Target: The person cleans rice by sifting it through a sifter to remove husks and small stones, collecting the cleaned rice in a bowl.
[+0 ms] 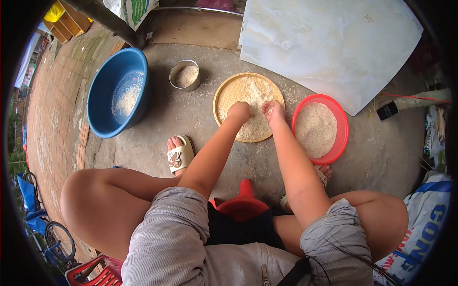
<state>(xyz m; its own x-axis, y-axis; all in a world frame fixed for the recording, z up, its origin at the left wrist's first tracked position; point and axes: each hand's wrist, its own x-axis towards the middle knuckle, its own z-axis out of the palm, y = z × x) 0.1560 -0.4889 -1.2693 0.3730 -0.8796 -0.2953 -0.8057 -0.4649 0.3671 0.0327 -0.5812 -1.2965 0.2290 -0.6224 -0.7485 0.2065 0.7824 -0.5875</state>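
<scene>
A round woven bamboo tray [221,91] with rice grains [257,127] spread over it lies on the concrete in front of me. Over its middle, my left hand [239,112] is closed with the back up, so whatever its fingers hold is hidden. Beside it, near the tray's right side, my right hand [274,113] is turned palm up with curled fingers, and pale rice grains show at them. Right of the tray stands a red plastic basin [344,125] of rice. A metal bowl [194,85] with grain is at the upper left.
A deep blue basin [98,107] with some rice stands at left. A large pale sheet [329,43] lies at the upper right, with a black phone [387,111] near it. Stray grains dot the concrete. Between my legs is a red plastic stool [245,205]; a printed sack [424,224] is at right.
</scene>
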